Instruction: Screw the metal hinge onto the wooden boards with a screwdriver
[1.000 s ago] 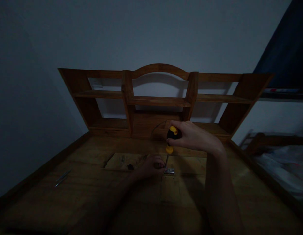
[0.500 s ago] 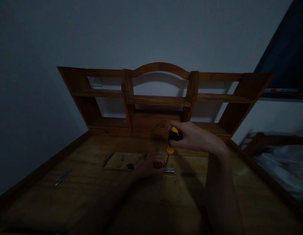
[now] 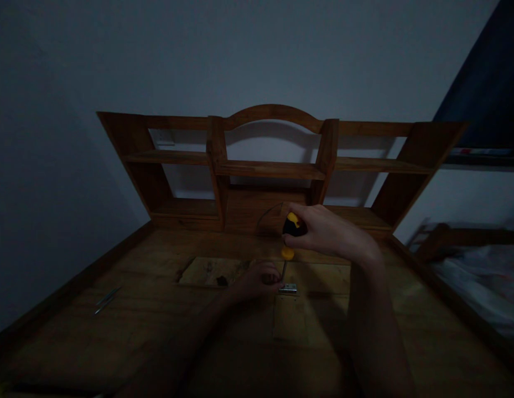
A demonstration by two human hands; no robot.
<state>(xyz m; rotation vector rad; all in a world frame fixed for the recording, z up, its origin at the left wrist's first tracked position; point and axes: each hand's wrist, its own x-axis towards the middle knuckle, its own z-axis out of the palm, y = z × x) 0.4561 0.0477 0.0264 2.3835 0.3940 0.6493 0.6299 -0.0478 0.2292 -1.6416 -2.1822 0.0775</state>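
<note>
My right hand is wrapped round the black-and-yellow handle of a screwdriver. The tool stands almost upright, its metal shaft running down to the left end of a small silver hinge. Beside the tip, my left hand rests low with its fingers curled and pinched together. Those fingertips meet the shaft's lower end and the hinge's edge; what lies between them is too dark to make out. The hinge sits on the wooden desktop, at the top of a paler rectangular wood piece.
A wooden shelf unit rises at the back against the wall. Two thin metal pieces lie at the left. A recessed, stained strip is left of my hands. Pale bedding lies beyond the right edge.
My right hand has turned slightly on the screwdriver, and the handle has shifted a little left. My left hand stays by the tip.
</note>
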